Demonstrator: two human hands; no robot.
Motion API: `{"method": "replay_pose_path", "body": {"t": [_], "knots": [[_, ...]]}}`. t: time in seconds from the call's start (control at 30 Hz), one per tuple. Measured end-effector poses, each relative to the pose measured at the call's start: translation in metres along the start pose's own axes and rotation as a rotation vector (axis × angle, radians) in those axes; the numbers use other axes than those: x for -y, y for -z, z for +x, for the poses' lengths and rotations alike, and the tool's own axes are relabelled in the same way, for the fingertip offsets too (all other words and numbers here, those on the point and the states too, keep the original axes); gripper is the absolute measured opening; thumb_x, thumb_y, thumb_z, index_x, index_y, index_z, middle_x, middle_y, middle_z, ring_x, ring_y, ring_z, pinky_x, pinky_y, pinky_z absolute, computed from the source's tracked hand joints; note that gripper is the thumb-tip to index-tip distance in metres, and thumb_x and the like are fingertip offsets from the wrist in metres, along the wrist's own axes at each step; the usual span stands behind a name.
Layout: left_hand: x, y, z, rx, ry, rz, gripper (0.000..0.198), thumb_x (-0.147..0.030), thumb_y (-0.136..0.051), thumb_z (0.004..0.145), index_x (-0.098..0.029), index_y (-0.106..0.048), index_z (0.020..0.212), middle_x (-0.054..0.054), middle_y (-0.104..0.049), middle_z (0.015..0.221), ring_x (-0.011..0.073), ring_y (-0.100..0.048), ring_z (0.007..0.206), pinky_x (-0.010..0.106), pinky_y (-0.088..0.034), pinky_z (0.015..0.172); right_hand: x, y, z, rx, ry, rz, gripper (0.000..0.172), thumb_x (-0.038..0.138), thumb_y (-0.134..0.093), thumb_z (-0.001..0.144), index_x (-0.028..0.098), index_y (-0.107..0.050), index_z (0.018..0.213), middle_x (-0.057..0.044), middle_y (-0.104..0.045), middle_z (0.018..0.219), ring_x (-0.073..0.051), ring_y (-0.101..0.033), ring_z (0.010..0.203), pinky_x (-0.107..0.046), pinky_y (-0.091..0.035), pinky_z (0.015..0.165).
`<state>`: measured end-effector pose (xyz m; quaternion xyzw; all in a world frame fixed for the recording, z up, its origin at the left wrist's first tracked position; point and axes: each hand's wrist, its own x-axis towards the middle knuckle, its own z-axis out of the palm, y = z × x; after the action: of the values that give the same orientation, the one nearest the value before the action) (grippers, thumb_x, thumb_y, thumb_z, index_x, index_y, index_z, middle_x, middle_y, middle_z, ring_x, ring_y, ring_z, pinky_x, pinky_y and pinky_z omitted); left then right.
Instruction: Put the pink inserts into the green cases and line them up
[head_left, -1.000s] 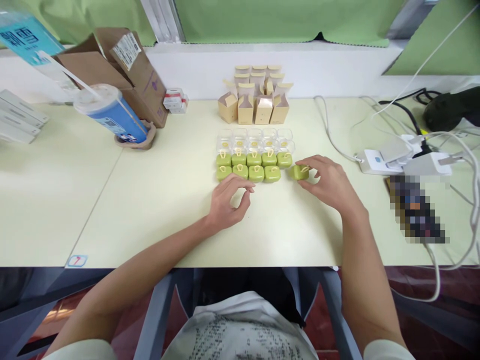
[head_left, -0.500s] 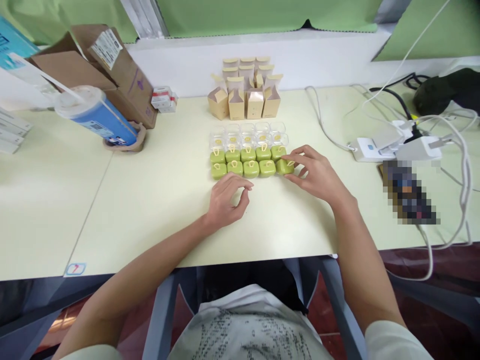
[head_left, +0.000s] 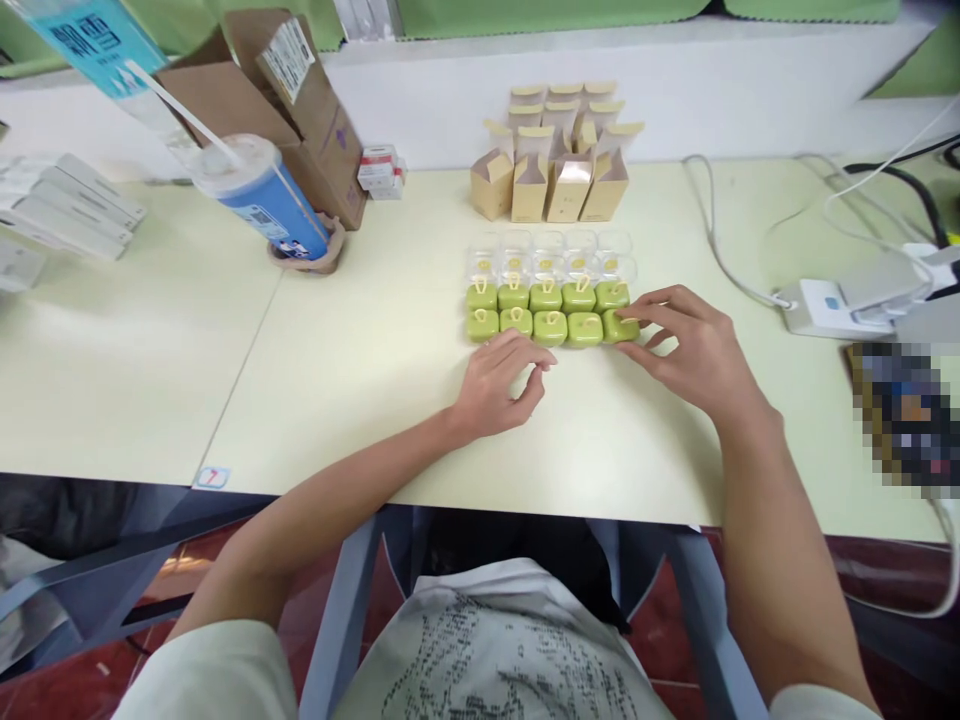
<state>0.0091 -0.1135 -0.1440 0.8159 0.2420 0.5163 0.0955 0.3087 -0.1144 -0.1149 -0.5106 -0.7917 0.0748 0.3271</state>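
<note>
Two rows of small glossy green cases with rounded corners and pale yellow loops [head_left: 550,327] lie together on the table. My right hand [head_left: 694,345] has its thumb and fingers closed on the green case [head_left: 621,327] at the right end of the front row. That case rests against its neighbour. My left hand [head_left: 501,385] lies on the tabletop just in front of the front row, loosely curled, with nothing visible in it. Its thumb tip is close to the index fingertip. Behind the green rows stand clear plastic cups [head_left: 546,262] with yellow marks.
Several open cardboard boxes [head_left: 566,190] stand behind the cups. At left are a blue drink cup [head_left: 270,205] in a holder, a large carton [head_left: 330,140] and small white-red boxes [head_left: 382,172]. A power strip [head_left: 825,305], cables and a blurred phone [head_left: 911,415] lie right.
The view has turned, so everything appears farther right. The end green case, slightly askew before, now sits more in line with its row, still in my right hand. My left hand stays near the row.
</note>
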Motion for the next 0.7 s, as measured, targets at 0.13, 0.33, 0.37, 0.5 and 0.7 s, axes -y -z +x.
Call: {"method": "replay_pose_path", "body": {"t": [0.13, 0.33, 0.37, 0.5, 0.7], "knots": [[0.0028, -0.0001, -0.0001, 0.052, -0.012, 0.045, 0.017, -0.009, -0.058, 0.101, -0.022, -0.067, 0.103, 0.003, -0.078, 0.087, 0.0194, -0.073, 0.086, 0.034, -0.058, 0.078, 0.0000, -0.0010, 0.0001, 0.005, -0.002, -0.011, 0.031, 0.038, -0.076, 0.100, 0.027, -0.085, 0.127, -0.010, -0.074, 0.126, -0.024, -0.077, 0.087, -0.046, -0.074, 0.079], [0.0067, -0.0017, -0.0054, 0.253, -0.038, 0.079, 0.026, -0.008, -0.053, 0.104, -0.020, -0.071, 0.118, 0.006, -0.087, 0.110, 0.0202, -0.081, 0.098, 0.036, -0.066, 0.085, 0.0017, -0.0019, -0.0003, 0.034, -0.049, -0.046, 0.039, 0.038, -0.074, 0.100, 0.025, -0.081, 0.135, -0.013, -0.070, 0.135, -0.028, -0.079, 0.096, -0.048, -0.074, 0.082], [0.0068, -0.0019, -0.0064, 0.307, -0.047, 0.082, 0.029, -0.008, -0.053, 0.105, -0.019, -0.072, 0.124, 0.007, -0.087, 0.120, 0.0208, -0.083, 0.106, 0.037, -0.067, 0.091, 0.0017, -0.0020, -0.0005, 0.041, -0.054, -0.047, 0.041, 0.038, -0.074, 0.100, 0.025, -0.079, 0.138, -0.013, -0.070, 0.136, -0.029, -0.079, 0.097, -0.049, -0.074, 0.083], [0.0068, -0.0024, -0.0082, 0.484, -0.095, 0.170, 0.039, -0.012, -0.053, 0.107, -0.018, -0.069, 0.142, 0.011, -0.078, 0.152, 0.0253, -0.080, 0.129, 0.044, -0.069, 0.107, 0.0013, -0.0021, -0.0012, 0.054, -0.061, -0.041, 0.048, 0.037, -0.073, 0.099, 0.027, -0.075, 0.146, -0.014, -0.067, 0.142, -0.028, -0.078, 0.096, -0.049, -0.074, 0.083], [0.0061, -0.0027, -0.0071, 0.570, -0.070, 0.222, 0.046, -0.013, -0.051, 0.108, -0.016, -0.064, 0.152, 0.016, -0.065, 0.168, 0.0277, -0.074, 0.144, 0.044, -0.069, 0.109, 0.0030, -0.0030, -0.0015, 0.096, -0.115, -0.080, 0.057, 0.054, -0.074, 0.102, 0.031, -0.069, 0.155, -0.014, -0.064, 0.148, -0.031, -0.078, 0.098, -0.054, -0.073, 0.085]]}}
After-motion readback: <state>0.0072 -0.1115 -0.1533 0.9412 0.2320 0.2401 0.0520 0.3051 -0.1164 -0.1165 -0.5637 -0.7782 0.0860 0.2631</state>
